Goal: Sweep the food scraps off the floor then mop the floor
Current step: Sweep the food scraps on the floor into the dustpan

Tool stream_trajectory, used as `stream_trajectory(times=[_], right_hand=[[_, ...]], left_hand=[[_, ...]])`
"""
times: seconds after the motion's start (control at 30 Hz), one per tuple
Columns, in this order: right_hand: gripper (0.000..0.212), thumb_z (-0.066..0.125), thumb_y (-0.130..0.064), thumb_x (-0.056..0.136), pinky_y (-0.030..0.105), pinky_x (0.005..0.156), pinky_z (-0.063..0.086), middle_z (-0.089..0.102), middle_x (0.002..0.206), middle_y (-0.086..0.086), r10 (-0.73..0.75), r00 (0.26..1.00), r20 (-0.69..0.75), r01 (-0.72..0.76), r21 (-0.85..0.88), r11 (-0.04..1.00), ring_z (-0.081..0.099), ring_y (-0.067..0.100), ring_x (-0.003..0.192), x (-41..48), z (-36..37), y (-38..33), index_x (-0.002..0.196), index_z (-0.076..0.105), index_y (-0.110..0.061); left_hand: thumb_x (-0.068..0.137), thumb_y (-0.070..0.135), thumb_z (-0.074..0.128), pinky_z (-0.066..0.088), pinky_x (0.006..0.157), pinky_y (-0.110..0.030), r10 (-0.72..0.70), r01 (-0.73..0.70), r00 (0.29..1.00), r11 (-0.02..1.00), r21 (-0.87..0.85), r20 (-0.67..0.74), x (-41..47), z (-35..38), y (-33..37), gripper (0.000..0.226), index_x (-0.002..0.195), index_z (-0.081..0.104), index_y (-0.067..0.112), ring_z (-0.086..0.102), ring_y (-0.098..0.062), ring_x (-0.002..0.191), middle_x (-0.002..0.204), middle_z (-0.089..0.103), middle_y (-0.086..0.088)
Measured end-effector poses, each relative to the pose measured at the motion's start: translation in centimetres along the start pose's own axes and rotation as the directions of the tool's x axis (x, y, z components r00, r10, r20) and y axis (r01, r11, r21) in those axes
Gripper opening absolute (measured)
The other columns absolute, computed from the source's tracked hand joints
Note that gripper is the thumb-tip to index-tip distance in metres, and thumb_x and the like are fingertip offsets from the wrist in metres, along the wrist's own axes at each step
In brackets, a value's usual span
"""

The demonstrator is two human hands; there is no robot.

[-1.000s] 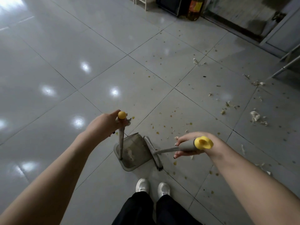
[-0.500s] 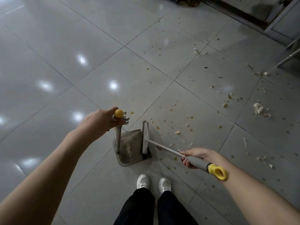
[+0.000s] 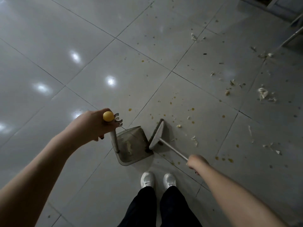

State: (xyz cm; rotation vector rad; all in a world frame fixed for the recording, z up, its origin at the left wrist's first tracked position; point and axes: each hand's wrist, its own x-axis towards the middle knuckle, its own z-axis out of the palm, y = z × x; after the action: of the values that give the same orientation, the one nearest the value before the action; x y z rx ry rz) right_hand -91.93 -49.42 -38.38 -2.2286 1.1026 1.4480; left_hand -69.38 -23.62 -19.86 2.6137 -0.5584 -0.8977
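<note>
While the dustpan (image 3: 132, 145) is stood on the floor (image 3: 65, 46) just ahead of the feet, its upright handle (image 3: 114, 140) is gripped below the yellow tip by the curled fingers (image 3: 118, 120) of the left hand (image 3: 93, 125), and the broom (image 3: 156, 135) is held by its shaft in the closed right hand (image 3: 196, 162), bristles at the pan's mouth. A little pale debris is seen in the pan, but most food scraps (image 3: 263, 94) are left scattered to the right, well apart. Sweeping is judged barely begun; mopping is not yet started.
</note>
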Motion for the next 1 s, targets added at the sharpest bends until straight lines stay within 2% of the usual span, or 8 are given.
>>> stream_trajectory(times=[0.1,0.23,0.47,0.6,0.7,0.77,0.9,1.0], right_hand=[[0.031,0.047,-0.019,0.095,0.030,0.084,0.050,0.063,0.122,0.002,-0.003,0.992,-0.122,-0.016,-0.156,0.988,0.060,0.022,0.112,0.1,0.5,-0.1,0.122,0.061,-0.018],[0.037,0.038,-0.033,0.101,0.034,0.094,0.049,0.058,0.131,0.000,-0.042,0.988,-0.150,0.001,-0.263,0.965,0.055,0.021,0.121,0.9,-0.1,1.9,0.128,0.057,-0.018],[0.037,0.036,-0.029,0.102,0.035,0.097,0.046,0.056,0.133,-0.002,-0.075,0.988,-0.132,0.026,-0.339,0.940,0.053,0.020,0.122,4.1,-2.1,6.8,0.132,0.054,-0.018],[0.034,0.040,-0.019,0.100,0.036,0.094,0.046,0.058,0.130,-0.002,-0.047,0.991,-0.126,-0.003,-0.371,0.929,0.056,0.022,0.119,6.7,-3.9,11.6,0.129,0.058,-0.015],[0.036,0.038,-0.010,0.098,0.037,0.090,0.046,0.059,0.128,0.000,-0.009,0.986,-0.169,-0.063,-0.418,0.906,0.057,0.023,0.116,8.1,-6.2,17.0,0.127,0.059,-0.014],[0.036,0.040,-0.009,0.097,0.037,0.088,0.047,0.060,0.128,0.000,0.005,0.982,-0.187,-0.088,-0.441,0.893,0.058,0.024,0.115,8.8,-7.6,20.4,0.127,0.059,-0.014],[0.035,0.040,-0.011,0.098,0.034,0.088,0.047,0.061,0.127,-0.001,-0.010,0.971,-0.238,-0.104,-0.463,0.880,0.059,0.022,0.115,9.1,-9.4,25.3,0.126,0.060,-0.016],[0.031,0.043,-0.021,0.099,0.032,0.087,0.048,0.062,0.124,-0.003,-0.050,0.961,-0.271,-0.082,-0.452,0.888,0.060,0.020,0.113,9.2,-10.7,27.8,0.124,0.061,-0.018]], left_hand=[[0.079,0.049,0.066,0.042,0.040,-0.018,0.021,-0.009,0.995,0.993,0.115,-0.101,-0.1,0.2,1.0,0.024,0.086,0.061,0.026,0.059,-0.010,0.046,0.058,0.062,0.002],[0.079,0.052,0.063,0.037,0.042,-0.018,0.018,0.005,0.988,0.989,0.150,-0.155,-0.2,0.5,3.0,0.025,0.078,0.057,0.028,0.055,-0.009,0.044,0.052,0.058,0.003],[0.076,0.054,0.065,0.034,0.039,-0.015,0.011,0.020,0.986,0.983,0.184,-0.168,0.4,1.6,7.7,0.023,0.070,0.053,0.036,0.055,-0.003,0.042,0.048,0.056,0.008],[0.072,0.059,0.066,0.038,0.039,-0.016,-0.083,0.117,0.973,0.981,0.153,-0.214,1.1,3.1,11.5,0.029,0.068,0.057,0.032,0.055,-0.004,0.039,0.043,0.055,0.007],[0.073,0.053,0.068,0.034,0.033,-0.016,-0.140,0.169,0.960,0.980,0.105,-0.242,1.5,4.3,14.6,0.026,0.071,0.059,0.029,0.049,-0.004,0.031,0.042,0.054,0.007],[0.072,0.056,0.067,0.032,0.031,-0.015,-0.165,0.191,0.951,0.978,0.078,-0.261,1.5,4.8,16.3,0.028,0.070,0.059,0.029,0.046,-0.006,0.028,0.042,0.055,0.005],[0.072,0.056,0.068,0.040,0.036,-0.020,-0.177,0.193,0.940,0.981,0.026,-0.293,1.5,5.3,18.2,0.029,0.068,0.058,0.028,0.056,-0.019,0.041,0.047,0.058,-0.002],[0.072,0.058,0.066,0.040,0.033,-0.020,-0.169,0.188,0.931,0.982,0.028,-0.322,1.6,5.6,19.4,0.031,0.066,0.057,0.028,0.055,-0.018,0.038,0.042,0.057,0.001]])
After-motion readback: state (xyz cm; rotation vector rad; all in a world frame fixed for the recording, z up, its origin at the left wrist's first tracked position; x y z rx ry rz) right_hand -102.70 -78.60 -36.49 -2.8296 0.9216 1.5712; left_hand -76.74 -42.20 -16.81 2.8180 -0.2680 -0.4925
